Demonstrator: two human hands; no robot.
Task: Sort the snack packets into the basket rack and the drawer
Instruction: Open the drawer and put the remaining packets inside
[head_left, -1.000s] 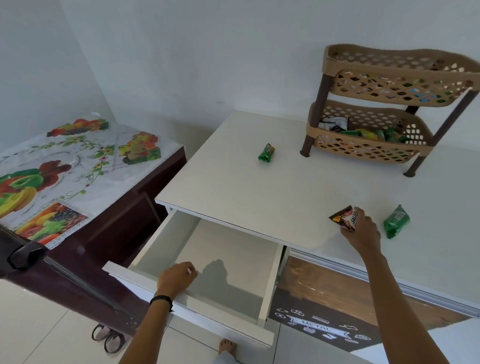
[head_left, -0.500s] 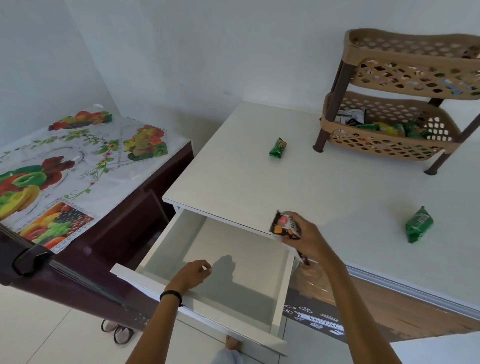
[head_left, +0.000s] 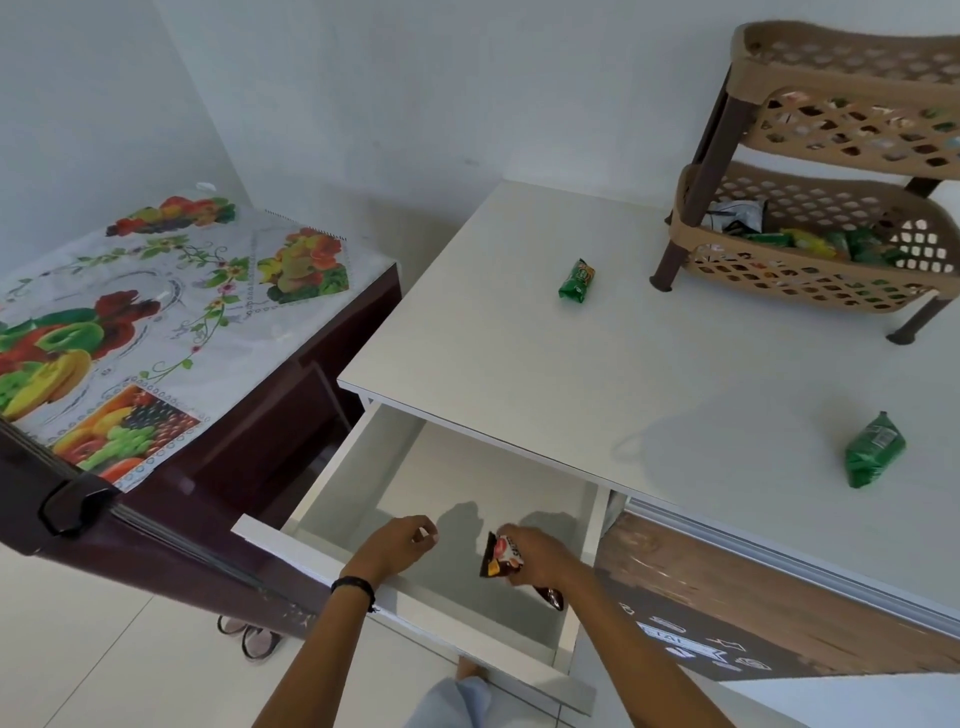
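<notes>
The white drawer (head_left: 566, 639) stands pulled out under the white tabletop (head_left: 649, 374); its floor looks bare. My right hand (head_left: 540, 558) hovers inside the drawer, shut on a dark brown snack packet (head_left: 497, 557). My left hand (head_left: 397, 543) hangs over the drawer near its front panel, fingers loosely curled, holding nothing. Two green snack packets lie on the tabletop, one (head_left: 576, 280) near the back, one (head_left: 874, 449) at the right. The tan two-tier basket rack (head_left: 810, 283) stands at the back right, with several packets in both tiers.
A dark maroon appliance with a fruit-patterned cover (head_left: 156, 322) stands close to the drawer's left side. Sandals (head_left: 249, 636) lie on the tiled floor below. A brown sliding door panel (head_left: 769, 587) is right of the drawer.
My right hand carried the brown packet from the tabletop's edge down into the open drawer. My left hand lifted off the drawer's front panel.
</notes>
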